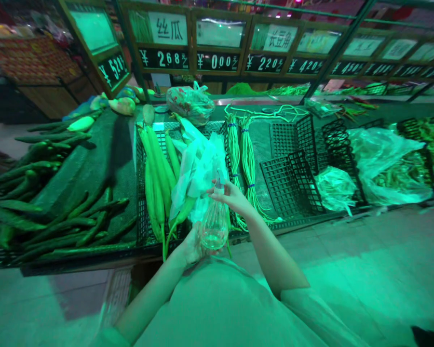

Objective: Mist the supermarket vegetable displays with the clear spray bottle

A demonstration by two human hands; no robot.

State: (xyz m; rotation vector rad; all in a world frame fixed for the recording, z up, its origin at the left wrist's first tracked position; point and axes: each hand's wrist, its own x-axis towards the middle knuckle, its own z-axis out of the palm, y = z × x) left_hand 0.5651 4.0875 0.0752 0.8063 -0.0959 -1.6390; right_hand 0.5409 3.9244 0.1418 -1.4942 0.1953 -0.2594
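In front of my body I hold a clear ribbed spray bottle (215,226), upright, with a little liquid low inside. My right hand (232,196) is closed around its neck, just below the spray head. Around the lower part of the bottle, my left hand (192,245) supports it from the side and beneath; some of those fingers are hidden behind it. Just past the bottle lies a crumpled pale plastic bag (199,168) over a black basket. Long green luffas (155,180) rest at the left of that basket.
Bundles of long beans (249,164) lie right of the bag, beside black crates (289,183) and a wrapped vegetable bundle (335,188). Cucumbers (75,229) cover the left of the stand. Price signs (220,43) stand along the back. The stand's front edge is close to my hands.
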